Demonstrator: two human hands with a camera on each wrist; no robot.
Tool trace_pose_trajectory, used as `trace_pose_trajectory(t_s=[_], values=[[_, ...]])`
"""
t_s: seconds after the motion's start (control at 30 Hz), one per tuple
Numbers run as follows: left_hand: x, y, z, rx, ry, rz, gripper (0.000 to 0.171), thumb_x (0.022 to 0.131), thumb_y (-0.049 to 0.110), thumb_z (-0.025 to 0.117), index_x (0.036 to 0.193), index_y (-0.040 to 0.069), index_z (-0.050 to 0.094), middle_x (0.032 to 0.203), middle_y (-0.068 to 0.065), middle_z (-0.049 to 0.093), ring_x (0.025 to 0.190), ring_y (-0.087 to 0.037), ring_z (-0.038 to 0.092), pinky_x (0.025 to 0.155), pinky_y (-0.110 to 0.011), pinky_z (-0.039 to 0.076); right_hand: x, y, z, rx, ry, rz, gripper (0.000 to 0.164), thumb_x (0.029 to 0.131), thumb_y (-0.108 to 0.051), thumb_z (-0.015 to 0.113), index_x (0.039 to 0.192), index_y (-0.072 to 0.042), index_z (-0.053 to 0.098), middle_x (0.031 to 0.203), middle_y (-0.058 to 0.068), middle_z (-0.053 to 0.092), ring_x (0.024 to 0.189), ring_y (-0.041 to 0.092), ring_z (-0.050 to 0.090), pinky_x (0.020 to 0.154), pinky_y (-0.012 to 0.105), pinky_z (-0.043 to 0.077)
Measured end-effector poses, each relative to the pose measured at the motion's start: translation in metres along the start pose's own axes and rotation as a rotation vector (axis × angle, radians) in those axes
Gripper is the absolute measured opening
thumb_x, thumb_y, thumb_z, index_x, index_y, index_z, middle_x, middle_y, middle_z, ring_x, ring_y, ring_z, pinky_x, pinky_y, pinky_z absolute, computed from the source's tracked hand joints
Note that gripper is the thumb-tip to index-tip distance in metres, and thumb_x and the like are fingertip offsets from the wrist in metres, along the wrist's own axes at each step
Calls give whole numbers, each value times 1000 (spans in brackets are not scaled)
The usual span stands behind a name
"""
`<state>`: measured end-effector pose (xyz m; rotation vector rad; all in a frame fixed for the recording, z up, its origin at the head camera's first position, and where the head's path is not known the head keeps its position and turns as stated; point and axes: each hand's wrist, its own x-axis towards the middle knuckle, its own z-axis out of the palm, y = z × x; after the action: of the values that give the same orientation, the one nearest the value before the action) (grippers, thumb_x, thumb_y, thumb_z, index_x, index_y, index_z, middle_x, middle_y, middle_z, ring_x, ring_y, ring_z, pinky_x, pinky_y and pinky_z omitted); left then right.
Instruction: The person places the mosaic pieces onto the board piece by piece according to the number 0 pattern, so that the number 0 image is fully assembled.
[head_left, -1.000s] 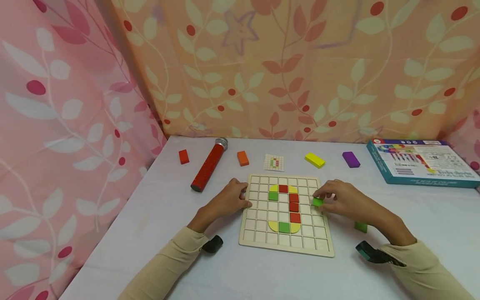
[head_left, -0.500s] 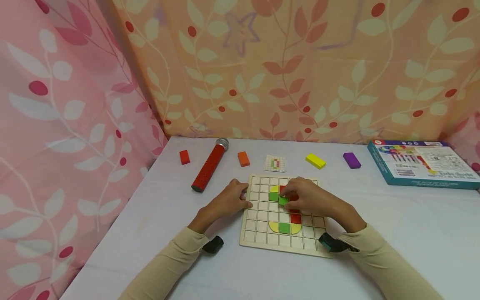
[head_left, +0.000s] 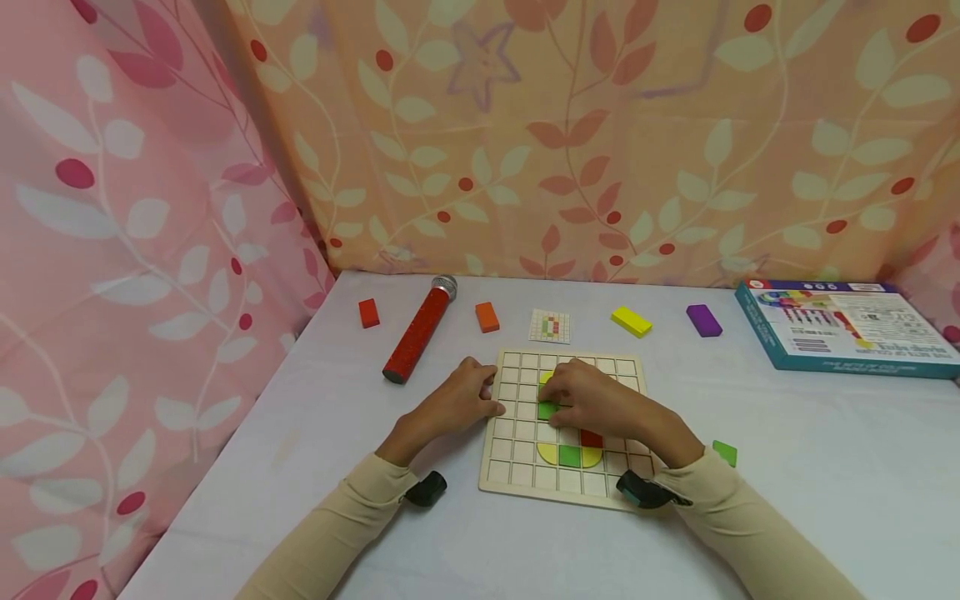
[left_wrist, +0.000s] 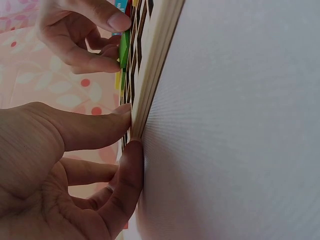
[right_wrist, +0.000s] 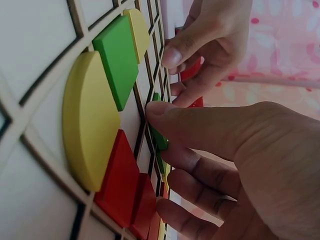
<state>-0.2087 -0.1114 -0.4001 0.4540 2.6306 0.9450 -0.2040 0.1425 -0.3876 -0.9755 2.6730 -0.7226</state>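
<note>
My left hand (head_left: 459, 400) holds the left edge of the wooden grid board (head_left: 517, 475). In the left wrist view its thumb lies on the top face and a finger against the edge. Over the board, my right hand (head_left: 603, 406) pinches a green square tile (head_left: 547, 410) between thumb and fingers, in the column above a yellow quarter-round tile (head_left: 547, 452). Another green tile (head_left: 570, 456) sits in the bottom row, with a yellow one (head_left: 592, 457) to its right. Red tiles (right_wrist: 119, 182) show in the right wrist view; my right hand partly hides them in the head view.
A loose green tile (head_left: 724, 452) lies right of the board. Behind it are a small pattern card (head_left: 550, 326), red (head_left: 369, 313), orange (head_left: 487, 317), yellow (head_left: 632, 322) and purple (head_left: 703, 320) blocks, a red microphone (head_left: 420, 332) and a flat box (head_left: 851, 327).
My right hand has carried the green tile leftward, from the board's right side to the left column of the tile pattern. My left hand has stayed at the board's edge.
</note>
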Motion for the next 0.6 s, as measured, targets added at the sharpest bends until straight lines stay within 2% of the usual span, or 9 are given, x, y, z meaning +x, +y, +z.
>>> trace_pose_trajectory(t_s=[0.2, 0.33, 0.47, 0.6], values=[[-1, 0, -1, -2, 2, 9, 72, 95, 17, 81, 155, -5, 47, 109, -10, 49, 96, -18, 52, 77, -30, 43, -2, 0, 0, -28, 6, -11, 27, 92, -21, 83, 118, -12, 81, 115, -1, 71, 108, 20, 55, 99, 45, 51], [0, 0, 0, -5, 2, 6, 72, 95, 16, 82, 155, -5, 47, 109, -10, 49, 97, -18, 52, 77, -30, 43, -10, 0, -4, -16, 14, 15, 26, 94, -20, 81, 119, -14, 81, 115, -3, 72, 109, 19, 56, 99, 45, 51], [0, 0, 0, -6, 7, 5, 72, 95, 16, 82, 155, -4, 48, 109, -10, 50, 97, -19, 52, 77, -30, 44, -28, 3, -13, -9, 28, 57, 26, 95, -21, 81, 120, -16, 80, 113, -4, 71, 111, 20, 57, 98, 45, 53], [0, 0, 1, 3, 9, 6, 71, 95, 16, 81, 154, -4, 48, 110, -10, 49, 99, -19, 52, 79, -31, 44, -55, 11, -24, 21, 52, 115, 26, 96, -25, 80, 121, -18, 79, 113, -5, 70, 112, 21, 58, 94, 42, 55]])
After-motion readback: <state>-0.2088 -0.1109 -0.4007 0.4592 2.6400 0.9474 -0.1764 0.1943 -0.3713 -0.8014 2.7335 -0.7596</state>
